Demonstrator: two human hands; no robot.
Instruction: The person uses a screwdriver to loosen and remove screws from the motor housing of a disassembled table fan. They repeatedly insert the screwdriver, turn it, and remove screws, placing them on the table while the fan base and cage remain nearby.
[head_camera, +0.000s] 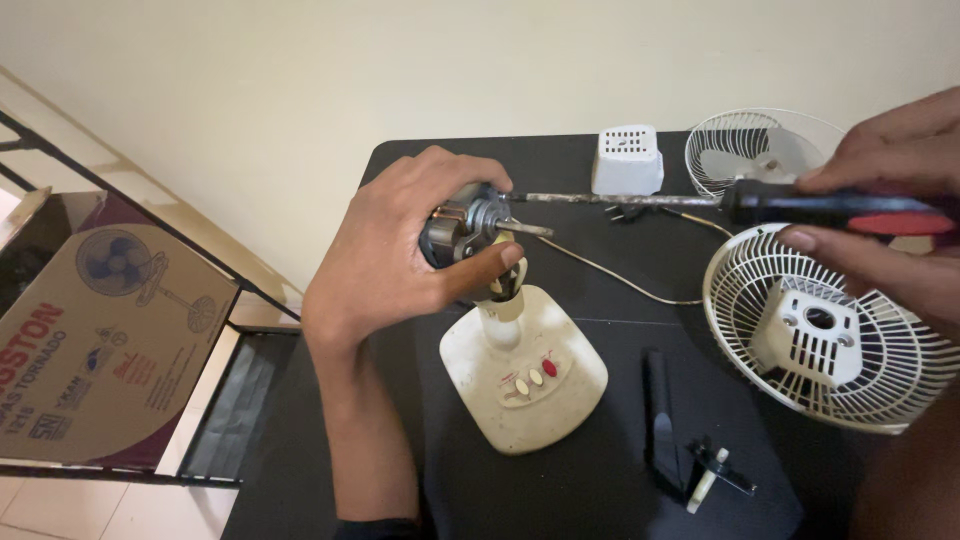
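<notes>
A cardboard box (95, 345), brown with maroon edges and a printed fan picture, leans at far left beside the black table (580, 470); a small white vented cover (627, 160) stands at the table's far edge. The left hand (400, 250), fingers clamped, grips the motor (465, 225) atop the cream fan base (525, 375). The right hand (885, 200), fingers closed, holds a screwdriver (720, 203) pointing at the motor, above a white grille (830, 330).

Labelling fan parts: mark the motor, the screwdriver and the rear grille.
motor (462, 228), head view, on its metal body.
screwdriver (800, 208), head view, on its black handle.
rear grille (880, 375), head view, on its white ribs.
</notes>
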